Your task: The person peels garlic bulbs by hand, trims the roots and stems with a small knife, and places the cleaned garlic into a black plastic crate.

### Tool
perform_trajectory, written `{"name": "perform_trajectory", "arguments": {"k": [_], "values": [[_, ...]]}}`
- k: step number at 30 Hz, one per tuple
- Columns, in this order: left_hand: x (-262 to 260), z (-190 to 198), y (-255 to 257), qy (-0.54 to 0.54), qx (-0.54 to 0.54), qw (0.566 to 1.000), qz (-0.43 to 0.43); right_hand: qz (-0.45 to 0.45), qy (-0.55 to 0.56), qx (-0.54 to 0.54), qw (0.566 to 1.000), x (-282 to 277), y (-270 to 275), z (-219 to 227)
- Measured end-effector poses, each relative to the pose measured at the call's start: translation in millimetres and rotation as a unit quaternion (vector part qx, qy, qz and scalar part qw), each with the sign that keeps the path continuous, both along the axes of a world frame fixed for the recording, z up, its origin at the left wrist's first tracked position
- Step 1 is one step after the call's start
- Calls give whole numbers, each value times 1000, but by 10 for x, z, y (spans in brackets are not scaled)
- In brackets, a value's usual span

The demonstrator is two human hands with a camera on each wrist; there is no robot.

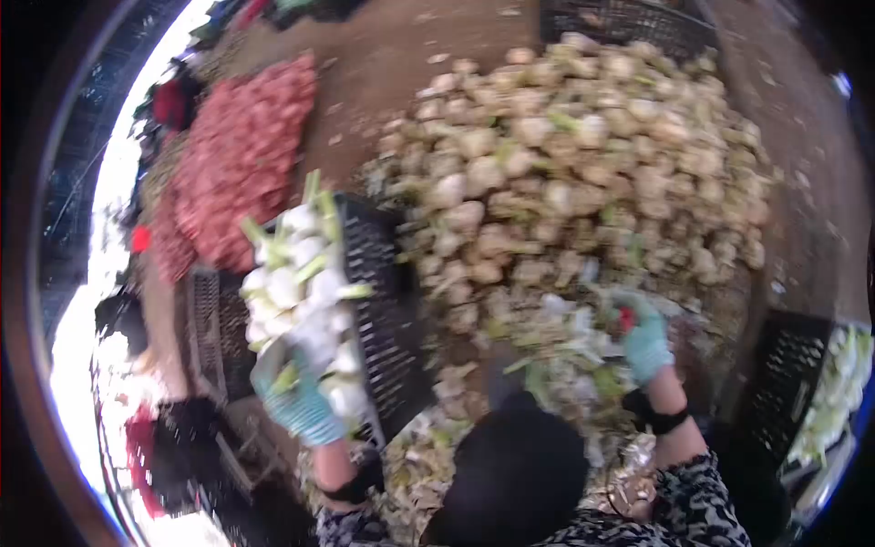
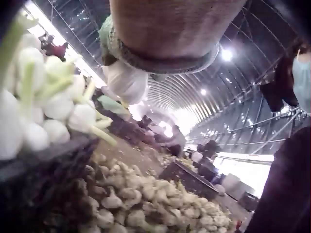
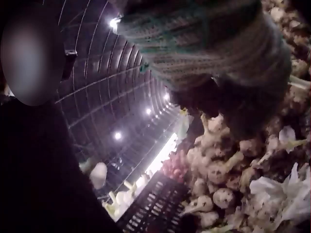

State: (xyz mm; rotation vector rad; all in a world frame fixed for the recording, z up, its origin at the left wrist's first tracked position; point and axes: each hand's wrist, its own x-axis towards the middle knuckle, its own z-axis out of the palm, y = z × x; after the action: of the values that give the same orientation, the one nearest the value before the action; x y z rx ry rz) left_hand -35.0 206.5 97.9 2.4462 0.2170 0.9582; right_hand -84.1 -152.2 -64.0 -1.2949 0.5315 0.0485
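In the head view, my gloved left hand (image 1: 299,390) is at the near end of a black crate (image 1: 387,319) piled with cleaned white garlic bulbs (image 1: 296,273). It holds a garlic bulb; the bulb's white side (image 2: 127,82) shows below the glove in the left wrist view, with a short green stem. My gloved right hand (image 1: 645,339) is low over the near edge of a heap of untrimmed garlic (image 1: 556,173), fingers curled round a small red thing (image 1: 626,317). Most of that thing is hidden by the glove.
Loose peelings (image 1: 579,342) lie between my hands and around my legs. At the right stands another black crate (image 1: 784,383) with trimmed garlic. Red-pink sacks (image 1: 246,155) are stacked at the far left. One more crate (image 1: 629,23) sits behind the heap.
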Motion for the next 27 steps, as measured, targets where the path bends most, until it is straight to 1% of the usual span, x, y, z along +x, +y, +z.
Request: {"name": "perform_trajectory", "arguments": {"k": [1, 2, 3, 4, 5, 6, 7, 8, 9, 10, 11, 12, 13, 14, 15, 16, 17, 18, 19, 20, 21, 22, 23, 24, 25, 26, 27], "values": [[-32, -125, 216, 22, -89, 996, 23, 63, -11, -178, 982, -12, -66, -55], [-54, -240, 307, 84, 0, 996, -24, 65, -9, -222, 973, 43, -108, -149], [-115, -425, 414, 167, 35, 984, -47, -24, 5, -36, 999, 41, -143, -299], [-111, -608, 487, 152, 16, 986, -66, 62, 24, -221, 973, 116, -133, -111], [-17, -652, 745, 255, -188, 949, 7, 70, 21, -228, 971, 156, -174, -110], [71, -647, 834, 302, -181, 936, 21, 73, 38, -232, 969, 198, -194, 2], [119, -557, 787, 345, -172, 922, 40, 79, 52, -235, 967, 243, -235, 107], [88, -508, 667, 298, -159, 940, 46, 81, 21, -290, 953, 275, -323, 59], [82, -376, 524, 305, -47, 949, 69, 80, 19, -293, 953, 337, -372, -31], [70, -262, 419, 247, 31, 963, 103, 40, 23, -276, 960, 415, -393, -109], [55, -176, 338, 187, 110, 966, 137, 0, 29, -258, 966, 480, -414, -188], [21, -138, 308, 133, 150, 971, 129, 1, -17, -279, 960, 592, -337, -27], [12, -33, 166, 78, 190, 971, 121, 37, -52, -298, 952, 763, -273, -114], [-51, 72, -30, 55, 236, 963, 121, 10, -101, -338, 936, 899, -154, -192], [-78, 71, -231, 54, 239, 962, 122, 86, -83, -506, 854, 1028, -18, 278], [-109, 75, -393, 52, 196, 978, 45, 82, -102, -511, 849, 1183, 127, 259], [-123, 82, -543, 49, 152, 987, -33, 151, -111, -565, 803, 1359, 213, 335], [-93, 7, -692, 91, 89, 987, -99, 159, -175, -611, 755, 1553, 308, 182], [-39, -123, -815, 132, 27, 977, -166, 206, -152, -671, 696, 1676, 389, 52], [13, -240, -901, 210, -12, 955, -210, 237, -117, -694, 670, 1726, 398, 38], [68, -352, -974, 285, -52, 923, -252, 266, -82, -715, 641, 1771, 406, 37], [120, -438, -1075, 310, -80, 905, -279, 305, -50, -705, 639, 1817, 418, 19], [152, -536, -1147, 335, -109, 885, -304, 306, -44, -642, 701, 1844, 408, -3], [161, -694, -1161, 375, -179, 854, -314, 294, -43, -628, 719, 1772, 376, 33], [175, -856, -1155, 413, -248, 815, -323, 283, -40, -614, 736, 1625, 343, 121], [193, -979, -1127, 508, -355, 728, -293, 236, -52, -585, 774, 1465, 321, 221], [210, -1107, -1141, 509, -359, 725, -292, 182, -18, -443, 878, 1348, 262, -63]]}}
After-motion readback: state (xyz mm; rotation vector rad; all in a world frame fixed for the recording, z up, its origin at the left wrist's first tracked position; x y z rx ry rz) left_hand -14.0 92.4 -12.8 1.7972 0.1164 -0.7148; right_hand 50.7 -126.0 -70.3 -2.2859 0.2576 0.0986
